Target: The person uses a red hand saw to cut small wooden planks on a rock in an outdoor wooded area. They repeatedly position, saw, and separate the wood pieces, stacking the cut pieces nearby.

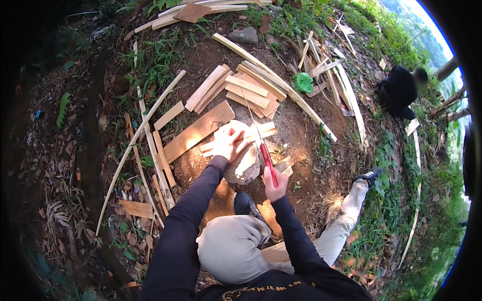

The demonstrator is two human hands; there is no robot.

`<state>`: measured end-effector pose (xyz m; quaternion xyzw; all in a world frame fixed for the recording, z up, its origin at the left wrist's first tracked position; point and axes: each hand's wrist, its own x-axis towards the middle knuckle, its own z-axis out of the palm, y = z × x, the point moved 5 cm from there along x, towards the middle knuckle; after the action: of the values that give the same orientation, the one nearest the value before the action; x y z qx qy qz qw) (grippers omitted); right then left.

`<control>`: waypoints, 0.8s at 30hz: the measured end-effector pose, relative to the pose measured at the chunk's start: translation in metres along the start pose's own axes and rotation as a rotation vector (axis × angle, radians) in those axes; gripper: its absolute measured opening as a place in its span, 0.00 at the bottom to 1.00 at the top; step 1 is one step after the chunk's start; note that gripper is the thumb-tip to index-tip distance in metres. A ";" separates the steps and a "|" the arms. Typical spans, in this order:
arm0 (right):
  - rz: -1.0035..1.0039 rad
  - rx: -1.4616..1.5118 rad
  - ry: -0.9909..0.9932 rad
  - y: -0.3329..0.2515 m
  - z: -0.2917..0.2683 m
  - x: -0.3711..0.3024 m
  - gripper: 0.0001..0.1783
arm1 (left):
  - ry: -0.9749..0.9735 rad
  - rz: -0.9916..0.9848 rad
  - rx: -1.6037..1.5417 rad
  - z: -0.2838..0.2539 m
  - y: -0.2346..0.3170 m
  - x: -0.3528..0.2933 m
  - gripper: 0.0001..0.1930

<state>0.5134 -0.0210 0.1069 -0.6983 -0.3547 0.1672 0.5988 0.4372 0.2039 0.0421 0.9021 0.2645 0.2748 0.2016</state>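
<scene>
My right hand [275, 184] is wrapped round the red handle of a hand saw [266, 156]. Its thin blade points away from me and lies across a short pale wooden strip [268, 129], just right of my left hand [232, 144]. That left hand grips the strip and presses it down on a large rock [240, 174]; the strip's other end sticks out on the left. Bright sunlight washes out part of the hand and the rock, so the finger detail is partly lost. Small wood offcuts [286, 165] lie on the soil beside the rock.
Stacked short boards [248, 93] lie beyond the rock, with a wide plank [198, 131] on the left. Long curved-looking strips [135, 145] flank the area. A green plastic bag [303, 82] sits near a wood pile [321, 65]. Another person [399, 92] in dark clothing crouches at right.
</scene>
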 end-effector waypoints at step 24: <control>0.124 0.072 -0.061 0.010 -0.023 -0.029 0.17 | -0.077 -0.009 0.084 -0.012 0.009 0.001 0.27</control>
<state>0.5111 -0.0577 0.0974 -0.6915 -0.3226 0.2378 0.6010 0.4334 0.2002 0.0562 0.9185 0.2720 0.2275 0.1747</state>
